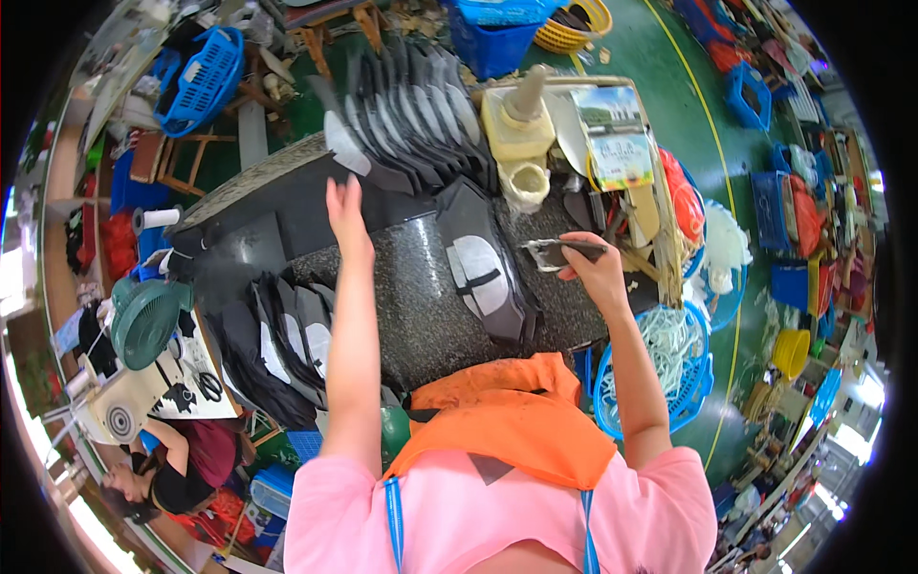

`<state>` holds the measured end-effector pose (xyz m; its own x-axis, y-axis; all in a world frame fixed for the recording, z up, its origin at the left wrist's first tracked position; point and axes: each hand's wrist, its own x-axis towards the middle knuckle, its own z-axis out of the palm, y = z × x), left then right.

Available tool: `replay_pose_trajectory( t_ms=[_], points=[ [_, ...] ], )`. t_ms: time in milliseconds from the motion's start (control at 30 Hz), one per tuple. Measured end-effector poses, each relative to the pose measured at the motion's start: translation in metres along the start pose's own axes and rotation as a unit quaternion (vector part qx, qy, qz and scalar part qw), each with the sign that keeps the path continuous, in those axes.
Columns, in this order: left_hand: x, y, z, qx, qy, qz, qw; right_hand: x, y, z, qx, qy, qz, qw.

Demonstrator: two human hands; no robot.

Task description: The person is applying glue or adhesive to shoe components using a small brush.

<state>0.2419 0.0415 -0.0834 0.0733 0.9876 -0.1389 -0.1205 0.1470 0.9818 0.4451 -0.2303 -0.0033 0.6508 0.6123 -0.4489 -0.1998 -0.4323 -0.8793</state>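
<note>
**Two hands over a speckled stone slab, one holding a brush**

Nearest, an orange apron (pixel 507 426) covers the lap. Past it lies the grey speckled slab (pixel 421 306), where a stack of dark shoe pieces (pixel 488 273) with pale patches runs its long axis away from the person, tilted slightly left at the far end. The right hand (pixel 595 273) is closed around a flat dark brush (pixel 559 253), held level over the slab, long axis left to right, its working end pointing left. The left hand (pixel 342 209) reaches forward, fingers open, touching the near end of a fanned row of dark pieces (pixel 411 120). Beyond stands a cream glue pot (pixel 521 143). At right, a blue basket (pixel 669 368) holds pale cord
</note>
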Motion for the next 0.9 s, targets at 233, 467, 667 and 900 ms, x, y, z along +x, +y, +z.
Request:
replay_pose_trajectory(
  t_ms=[233,467,667,900],
  points=[
    [-0.203,-0.017,0.000,0.231,-0.151,-0.146,0.950,0.071,0.006,0.061,-0.257,-0.037,-0.324,0.910],
    [-0.226,-0.025,-0.005,0.101,-0.125,-0.239,0.958,0.050,0.046,0.018,-0.094,-0.173,-0.221,0.955],
    [-0.237,-0.027,0.005,0.019,-0.155,-0.260,0.953,0.001,0.077,-0.027,-0.105,-0.256,-0.236,0.932],
    [-0.225,-0.041,0.004,0.032,-0.152,-0.278,0.948,-0.012,0.083,-0.028,-0.189,-0.276,-0.308,0.891]
  ],
)
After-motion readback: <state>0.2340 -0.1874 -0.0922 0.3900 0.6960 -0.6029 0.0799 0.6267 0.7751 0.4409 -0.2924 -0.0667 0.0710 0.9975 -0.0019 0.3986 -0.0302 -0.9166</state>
